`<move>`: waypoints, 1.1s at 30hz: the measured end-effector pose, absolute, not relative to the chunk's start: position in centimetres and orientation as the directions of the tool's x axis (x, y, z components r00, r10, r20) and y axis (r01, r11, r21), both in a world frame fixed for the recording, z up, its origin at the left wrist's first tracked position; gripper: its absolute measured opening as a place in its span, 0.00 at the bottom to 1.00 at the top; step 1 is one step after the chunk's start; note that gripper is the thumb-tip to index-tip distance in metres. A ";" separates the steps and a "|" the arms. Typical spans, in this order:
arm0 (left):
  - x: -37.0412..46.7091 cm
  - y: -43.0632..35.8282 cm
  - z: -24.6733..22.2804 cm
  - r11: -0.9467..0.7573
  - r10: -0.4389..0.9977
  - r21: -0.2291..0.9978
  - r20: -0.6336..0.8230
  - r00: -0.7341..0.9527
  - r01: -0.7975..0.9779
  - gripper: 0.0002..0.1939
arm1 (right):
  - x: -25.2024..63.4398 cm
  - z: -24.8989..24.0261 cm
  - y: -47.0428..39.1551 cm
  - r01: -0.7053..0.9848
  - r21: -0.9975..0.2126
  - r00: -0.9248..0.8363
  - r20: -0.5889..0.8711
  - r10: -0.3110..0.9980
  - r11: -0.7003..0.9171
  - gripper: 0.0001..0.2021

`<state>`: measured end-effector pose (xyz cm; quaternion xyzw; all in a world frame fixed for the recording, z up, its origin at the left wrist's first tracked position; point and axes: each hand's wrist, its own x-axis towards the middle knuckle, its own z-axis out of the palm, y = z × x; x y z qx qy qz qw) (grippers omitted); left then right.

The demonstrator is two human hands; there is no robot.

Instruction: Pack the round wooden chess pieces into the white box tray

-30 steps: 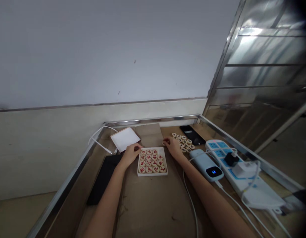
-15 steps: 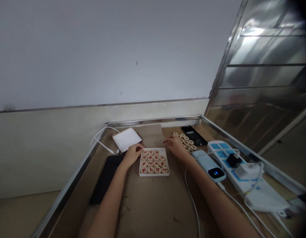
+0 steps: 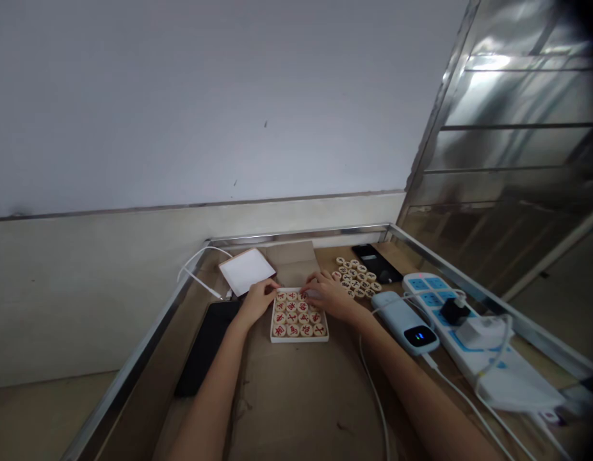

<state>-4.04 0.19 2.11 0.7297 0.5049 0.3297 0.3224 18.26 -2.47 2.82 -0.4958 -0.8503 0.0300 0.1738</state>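
Observation:
A shallow white box [image 3: 299,340] holds rows of round wooden Chinese chess pieces [image 3: 292,318] with red characters. My left hand [image 3: 258,301] is at the box's far left corner, its thumb and fingers closed on the rim. My right hand [image 3: 328,296] reaches over the far right part of the box, fingers bent down onto the red pieces there. It covers the far right corner, and whatever lies under its fingertips is hidden. Right of the box, a group of pieces with black characters [image 3: 358,277] lies flat on the cardboard.
A white-lined box lid [image 3: 247,271] and a black tablet-like slab [image 3: 207,349] lie at left. A black phone [image 3: 376,263] is at the back right. A blue power bank [image 3: 406,323], a power strip [image 3: 493,368] and white cables [image 3: 378,403] stretch along the right. Metal rails [image 3: 301,233] border the surface.
My right hand has moved left, from beside the black-character pieces to over the far right corner of the box. My left hand has stayed at the rim.

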 end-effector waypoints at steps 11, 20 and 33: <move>-4.0 0.2 2.1 -0.286 0.948 0.812 0.164 0.272 0.508 0.08 | 21.2 3.2 -0.9 0.835 -0.400 -0.199 0.419 0.886 0.376 0.06; -4.0 0.0 2.3 -0.286 0.948 0.816 0.163 0.275 0.503 0.09 | 21.0 2.8 -1.2 0.728 -0.430 -0.438 0.306 0.845 0.533 0.11; -4.1 0.5 1.4 -0.306 0.942 0.813 0.185 0.279 0.495 0.09 | 20.4 3.7 -2.2 0.822 -0.290 -0.423 0.263 0.867 0.489 0.09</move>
